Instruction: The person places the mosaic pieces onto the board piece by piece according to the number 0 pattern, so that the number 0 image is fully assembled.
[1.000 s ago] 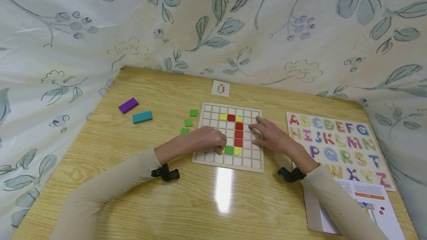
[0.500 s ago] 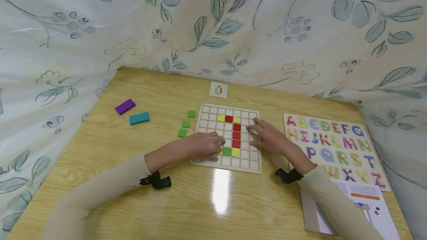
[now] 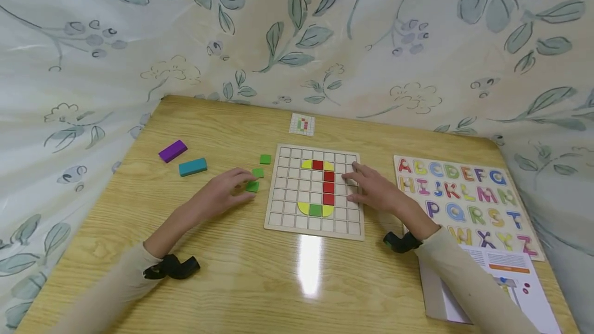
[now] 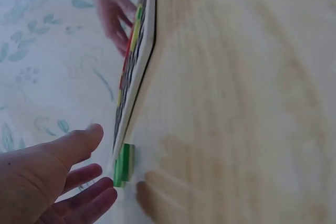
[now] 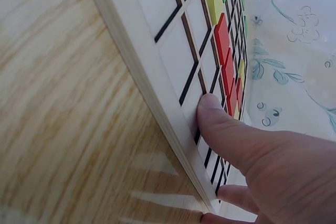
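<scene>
A wooden grid board [image 3: 284, 220] lies mid-table with red tiles [image 3: 328, 182], yellow curved pieces and one green tile [image 3: 315, 210] set in it. My left hand [image 3: 238, 183] lies on the table left of the board, its fingers loosely extended at the nearest of three loose green tiles [image 3: 253, 186]. The left wrist view shows that green tile [image 4: 123, 165] just beyond the fingertips [image 4: 97, 195], not gripped. My right hand [image 3: 359, 184] rests flat on the board's right side. In the right wrist view its thumb [image 5: 226, 129] presses the board [image 5: 152, 40] near the edge.
A purple block [image 3: 172, 150] and a teal block [image 3: 192, 166] lie at the far left. A small pattern card [image 3: 302, 124] sits behind the board. An alphabet puzzle [image 3: 464, 205] and a booklet [image 3: 501, 282] fill the right side. Leaf-print cloth surrounds the table.
My left hand has left the board's lower left part and moved left onto the table, up to the loose green tiles. The right hand has stayed on the board.
</scene>
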`<state>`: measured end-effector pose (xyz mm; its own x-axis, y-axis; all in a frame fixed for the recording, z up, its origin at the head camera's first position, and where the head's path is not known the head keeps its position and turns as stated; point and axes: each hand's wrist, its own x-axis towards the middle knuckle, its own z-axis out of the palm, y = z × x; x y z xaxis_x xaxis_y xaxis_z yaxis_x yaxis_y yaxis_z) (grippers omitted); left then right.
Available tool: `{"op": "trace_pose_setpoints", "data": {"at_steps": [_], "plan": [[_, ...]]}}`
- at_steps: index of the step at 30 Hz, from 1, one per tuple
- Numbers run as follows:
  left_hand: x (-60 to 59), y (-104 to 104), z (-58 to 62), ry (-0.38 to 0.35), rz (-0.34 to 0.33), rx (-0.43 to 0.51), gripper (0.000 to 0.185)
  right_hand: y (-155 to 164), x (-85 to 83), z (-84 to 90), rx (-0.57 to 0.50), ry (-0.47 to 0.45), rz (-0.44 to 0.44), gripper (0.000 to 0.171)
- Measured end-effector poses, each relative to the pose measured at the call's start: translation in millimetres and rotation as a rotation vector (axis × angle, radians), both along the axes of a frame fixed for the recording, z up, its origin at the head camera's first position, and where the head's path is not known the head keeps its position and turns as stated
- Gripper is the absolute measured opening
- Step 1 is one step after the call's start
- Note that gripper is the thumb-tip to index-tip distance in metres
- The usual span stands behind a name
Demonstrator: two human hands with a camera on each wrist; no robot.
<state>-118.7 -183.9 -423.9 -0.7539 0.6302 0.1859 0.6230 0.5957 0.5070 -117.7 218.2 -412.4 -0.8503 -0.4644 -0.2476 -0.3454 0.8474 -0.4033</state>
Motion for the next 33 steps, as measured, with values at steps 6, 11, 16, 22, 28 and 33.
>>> {"op": "trace_pose_setpoints", "data": {"at_steps": [6,11,16,22,28,33], "plan": [[0.8,-1.4,-2.4,0.0,0.02,0.036,0.038,-0.7,1.0,-2.1,-0.009,-0.014,-0.013,0.053],[-2.2,-2.7,-2.3,-0.024,0.032,0.004,0.037,-2.4,0.7,-1.3,-0.026,-0.002,-0.009,0.052],[-1.8,-4.7,-2.0,-0.049,0.023,-0.023,0.032,-3.5,2.2,-0.5,-0.015,-0.005,-0.015,0.053],[-0.2,-6.9,-4.6,-0.043,0.001,-0.082,0.025,-3.6,4.7,-1.0,-0.01,-0.006,-0.013,0.054],[-0.3,-6.6,-5.3,-0.03,-0.013,-0.084,0.023,-3.0,5.0,1.1,-0.012,0.004,-0.008,0.054],[0.2,-6.4,-5.3,-0.011,-0.027,-0.069,0.018,-0.6,4.9,2.4,-0.002,0.002,-0.015,0.053]]}}
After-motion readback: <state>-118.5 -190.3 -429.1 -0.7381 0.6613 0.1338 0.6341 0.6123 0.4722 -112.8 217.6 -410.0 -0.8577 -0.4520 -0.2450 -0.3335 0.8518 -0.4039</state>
